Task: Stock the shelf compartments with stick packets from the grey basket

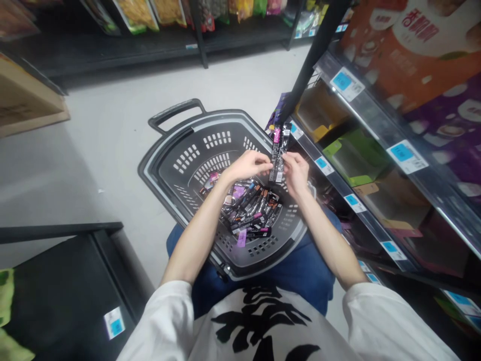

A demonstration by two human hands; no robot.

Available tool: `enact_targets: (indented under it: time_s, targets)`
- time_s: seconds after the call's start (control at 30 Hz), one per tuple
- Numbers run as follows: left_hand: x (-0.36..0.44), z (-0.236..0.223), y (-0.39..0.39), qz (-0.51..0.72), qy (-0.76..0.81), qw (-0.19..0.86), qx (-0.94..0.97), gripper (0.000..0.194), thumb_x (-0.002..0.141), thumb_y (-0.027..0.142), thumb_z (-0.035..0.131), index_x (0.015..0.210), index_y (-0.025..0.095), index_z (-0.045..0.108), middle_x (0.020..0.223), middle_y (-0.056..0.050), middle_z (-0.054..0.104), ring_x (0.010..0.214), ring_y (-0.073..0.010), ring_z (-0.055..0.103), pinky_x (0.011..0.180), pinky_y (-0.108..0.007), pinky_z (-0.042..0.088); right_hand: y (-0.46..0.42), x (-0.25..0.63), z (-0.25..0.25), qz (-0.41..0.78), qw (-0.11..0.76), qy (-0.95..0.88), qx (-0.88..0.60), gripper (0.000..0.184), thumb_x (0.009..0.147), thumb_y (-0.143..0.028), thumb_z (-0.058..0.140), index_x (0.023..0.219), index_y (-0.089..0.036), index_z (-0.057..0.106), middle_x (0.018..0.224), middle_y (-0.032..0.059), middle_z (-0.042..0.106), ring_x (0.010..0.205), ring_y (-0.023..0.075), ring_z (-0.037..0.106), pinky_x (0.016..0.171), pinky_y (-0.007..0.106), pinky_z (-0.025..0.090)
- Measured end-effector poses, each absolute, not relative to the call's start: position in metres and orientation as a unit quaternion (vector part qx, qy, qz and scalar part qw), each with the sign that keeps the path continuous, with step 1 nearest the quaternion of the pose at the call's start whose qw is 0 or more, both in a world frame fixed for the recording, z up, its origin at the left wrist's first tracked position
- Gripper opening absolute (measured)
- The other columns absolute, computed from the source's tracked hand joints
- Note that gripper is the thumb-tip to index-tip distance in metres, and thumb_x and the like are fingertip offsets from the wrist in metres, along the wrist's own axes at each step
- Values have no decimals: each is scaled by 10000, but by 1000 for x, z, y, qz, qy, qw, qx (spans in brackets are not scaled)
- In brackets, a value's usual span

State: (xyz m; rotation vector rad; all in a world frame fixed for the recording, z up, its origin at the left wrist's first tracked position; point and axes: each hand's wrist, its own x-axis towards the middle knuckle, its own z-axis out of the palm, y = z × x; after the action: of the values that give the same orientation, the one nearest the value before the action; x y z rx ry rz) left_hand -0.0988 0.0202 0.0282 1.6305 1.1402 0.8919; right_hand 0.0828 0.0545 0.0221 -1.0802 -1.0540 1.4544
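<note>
In the head view, my left hand [250, 165] reaches over a dark grey shopping basket [221, 123], its fingertips closed on the lower part of a slim black packet with a pink label [276, 136]. My right hand [296, 173] pinches a second slim black packet [286, 134] right beside it. Both packets stand roughly upright near the basket's right rim, close to the shelf edge. Below my hands, a heap of similar slim packets [250, 200] lies in the basket, mostly black with pink, orange and purple parts. The exact print is too small to read.
On the right stands a shelf unit [443, 208] with blue-and-white price tags and open coloured display boxes [353, 155]. Purple packaging [280, 108] is at its near corner. A cardboard box [30, 95] sits at left, a low black shelf [63, 296] at lower left.
</note>
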Motion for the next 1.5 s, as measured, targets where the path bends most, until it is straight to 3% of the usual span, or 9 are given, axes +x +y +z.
enact_targets:
  time_s: [0.23,0.4,0.67,0.97,1.27,1.5]
  targets:
    - [-109,25,28,482,519,366,604,244,851,388,680,862,163,772,857,-53,760,783,-146,663,768,-296,509,51,85,25,632,481,-427,-432,364,623,-364,880,750,-211,575,698,-51,640,671,92,662,575,176,514]
    - [-119,22,33,561,505,390,527,268,775,407,762,833,146,758,790,-56,733,707,-132,641,694,-280,500,41,82,26,670,408,-443,-434,371,572,-337,928,798,-184,678,809,14,738,762,154,736,628,223,590]
    - [-119,22,33,605,500,406,469,334,679,367,833,889,169,665,576,50,567,529,-87,507,608,-262,453,38,79,22,664,399,-456,-438,371,587,-324,919,839,-186,684,823,7,740,658,110,696,577,196,561]
    - [-114,18,36,615,496,381,481,399,681,448,846,881,187,620,573,59,546,524,-90,486,601,-265,437,40,82,25,675,385,-448,-442,378,570,-360,930,800,-170,698,743,3,711,629,98,672,559,177,553]
    - [-113,22,36,614,489,369,497,474,688,583,832,861,205,604,576,56,525,529,-91,472,607,-269,424,40,78,23,673,377,-470,-429,439,567,-388,941,869,-190,692,824,-7,719,647,96,674,575,191,549]
    - [-112,22,37,631,470,399,471,466,644,499,873,872,201,596,564,69,534,536,-88,492,644,-270,465,42,78,22,642,397,-493,-432,384,609,-397,918,809,-182,670,759,-14,684,562,68,550,513,199,447]
